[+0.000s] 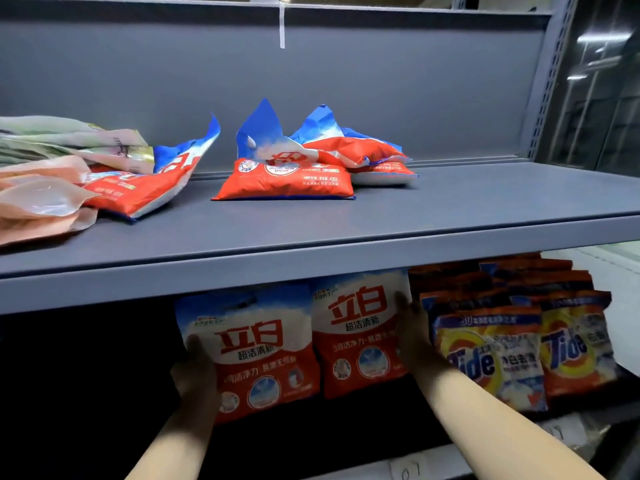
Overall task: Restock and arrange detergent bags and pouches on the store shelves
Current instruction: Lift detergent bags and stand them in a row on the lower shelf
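Two red, white and blue detergent bags stand upright side by side on the lower shelf. My left hand (195,370) grips the left edge of the left bag (256,355), thumb on its front. My right hand (414,336) lies against the right edge of the right bag (358,337), between it and the orange Tide bags (495,355); its fingers are in shadow. On the upper shelf (346,233) several smaller red and blue detergent bags (291,174) lie flat in a loose heap.
Pink and green pouches (45,188) are piled at the upper shelf's left end, with another red bag (145,188) leaning on them. Rows of Tide bags fill the lower shelf's right side. The lower shelf left of my left hand is dark.
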Tool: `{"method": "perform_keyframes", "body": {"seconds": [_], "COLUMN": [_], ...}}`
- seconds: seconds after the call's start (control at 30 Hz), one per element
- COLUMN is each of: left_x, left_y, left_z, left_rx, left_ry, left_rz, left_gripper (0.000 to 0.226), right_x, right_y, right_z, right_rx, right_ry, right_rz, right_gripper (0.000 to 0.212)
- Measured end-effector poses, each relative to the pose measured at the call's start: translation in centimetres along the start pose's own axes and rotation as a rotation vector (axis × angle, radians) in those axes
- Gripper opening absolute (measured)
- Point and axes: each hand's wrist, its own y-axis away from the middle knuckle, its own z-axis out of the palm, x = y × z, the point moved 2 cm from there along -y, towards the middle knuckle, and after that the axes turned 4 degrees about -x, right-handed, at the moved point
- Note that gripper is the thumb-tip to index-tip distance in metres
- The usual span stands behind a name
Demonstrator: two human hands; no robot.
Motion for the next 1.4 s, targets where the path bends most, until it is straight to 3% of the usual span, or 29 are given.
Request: {"method": "perform_keyframes", "body": {"seconds": [0.13,0.23,0.33,0.4,0.47,0.57,0.67,0.77,0.93,1.07,1.23,1.4], "left_x": [-0.8,-1.5,-1.6,-0.7,-0.1,-2.4,-5.6,-6.1,-5.9,-5.6,-6.4,-3.9], "left_y": [-1.5,-2.7,-3.5,-2.2,0.1,3.2,5.1,4.6,1.7,1.6,1.9,4.3], "left_z": [0.7,0.9,1.1,1.2,1.4,2.2,2.8,2.9,3.1,3.7,3.9,3.7], "left_rx": [-0.026,-0.12,-0.036,0.099,0.109,-0.165,-0.482,-0.632,-0.663,-0.694,-0.773,-0.764], "left_ry": [-0.004,-0.02,-0.357,-0.685,-0.899,-1.185,-1.443,-1.515,-1.496,-1.535,-1.513,-1.276], "left_rz": [0.001,-0.047,-0.021,0.139,0.503,0.943,1.077,1.082,1.172,1.117,0.826,0.612], "left_gripper": [0.042,0.051,0.08,0.089,0.08,0.063,0.064,0.087,0.111,0.101,0.073,0.055], "right_x": [1.9,2.8,2.3,1.8,2.1,4.9,7.8,8.8,8.3,8.2,7.0,3.8], "right_y": [-1.4,-1.6,-0.4,0.9,2.5,5.1,6.2,5.9,4.5,4.1,4.0,4.5], "right_z": [0.8,0.9,1.2,1.2,1.0,0.1,-1.4,-2.2,-1.4,-0.9,-1.2,-1.3], "right_rx": [0.038,0.026,0.016,0.042,-0.008,-0.257,-0.391,-0.418,-0.388,-0.392,-0.502,-0.569], "right_ry": [0.079,0.265,0.484,0.707,0.981,1.278,1.438,1.432,1.349,1.321,1.311,1.207], "right_rz": [-0.003,-0.04,-0.233,-0.388,-0.508,-0.481,-0.398,-0.381,-0.343,-0.323,-0.207,-0.091], "right_gripper": [0.037,0.054,0.075,0.084,0.079,0.055,0.056,0.056,0.051,0.052,0.057,0.054]}}
